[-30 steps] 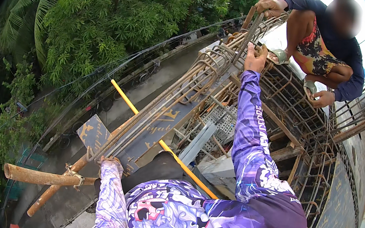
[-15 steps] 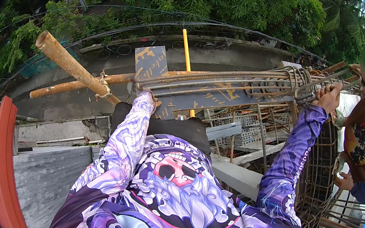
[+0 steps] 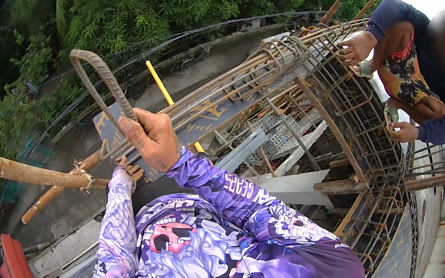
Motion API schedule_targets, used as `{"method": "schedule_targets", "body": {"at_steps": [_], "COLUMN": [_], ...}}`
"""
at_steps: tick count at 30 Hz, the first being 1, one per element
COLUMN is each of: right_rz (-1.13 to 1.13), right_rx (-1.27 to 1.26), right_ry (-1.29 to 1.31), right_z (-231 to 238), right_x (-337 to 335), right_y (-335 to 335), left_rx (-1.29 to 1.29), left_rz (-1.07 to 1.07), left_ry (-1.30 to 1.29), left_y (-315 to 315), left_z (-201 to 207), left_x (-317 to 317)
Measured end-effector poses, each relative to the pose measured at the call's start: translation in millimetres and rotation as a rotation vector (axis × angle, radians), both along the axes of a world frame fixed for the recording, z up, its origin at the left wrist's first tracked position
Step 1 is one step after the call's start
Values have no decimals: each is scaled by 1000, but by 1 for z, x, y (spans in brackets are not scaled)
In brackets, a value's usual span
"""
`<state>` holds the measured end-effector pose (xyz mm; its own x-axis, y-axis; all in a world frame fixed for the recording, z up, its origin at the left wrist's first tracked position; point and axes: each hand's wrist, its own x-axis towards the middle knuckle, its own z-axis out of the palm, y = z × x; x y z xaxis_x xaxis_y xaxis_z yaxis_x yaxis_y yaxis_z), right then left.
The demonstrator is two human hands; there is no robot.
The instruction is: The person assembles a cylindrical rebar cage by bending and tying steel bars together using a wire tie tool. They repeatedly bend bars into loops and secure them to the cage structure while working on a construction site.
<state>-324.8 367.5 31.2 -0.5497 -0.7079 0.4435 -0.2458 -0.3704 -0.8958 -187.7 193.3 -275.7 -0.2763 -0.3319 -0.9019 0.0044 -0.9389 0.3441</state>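
Note:
My right hand (image 3: pixel 150 137) is closed round a steel rebar with a U-bent end (image 3: pixel 107 76); the bend sticks up beyond my thumb to the upper left. Just below it, my left hand (image 3: pixel 127 171) is curled at the near ends of a bundle of long rebars (image 3: pixel 204 105), its fingers partly hidden. The bundle lies along a dark plywood board (image 3: pixel 202 118) and runs to the upper right, where several bars end in hooked bends (image 3: pixel 279 59).
Rusty scaffold pipes (image 3: pixel 38 173) cross at a clamp on my left. A yellow pole (image 3: pixel 159 83) stands beyond the board. At right a co-worker (image 3: pixel 414 69) squats over a rebar cage (image 3: pixel 351 111). Below lie hollow blocks (image 3: pixel 280 130); a street with overhead cables runs beyond.
My right hand has come from the far right end of the bundle to beside my left hand, now holding up the bent rebar. The view has turned right, showing more of the co-worker.

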Motion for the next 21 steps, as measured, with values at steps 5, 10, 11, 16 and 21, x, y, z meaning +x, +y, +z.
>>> {"method": "schedule_targets", "body": {"at_steps": [5,10,11,16,21], "right_rz": [198,266,262,339,516], "right_rx": [49,93,76,115,-40], "right_ry": [-24,45,25,-74,310], "right_z": [-1,2,2,-5,-26], "right_x": [32,40,43,95,150], "right_y": [-25,-34,-36,-62,-56], "left_rx": [-30,-547,-827,-1311,-943], "left_rz": [-35,-197,-205,67,382], "left_ry": [16,-27,-39,166,588], "left_y": [12,64,77,128,99], "left_z": [7,68,96,222,337], "left_x": [24,77,90,111,141]}}
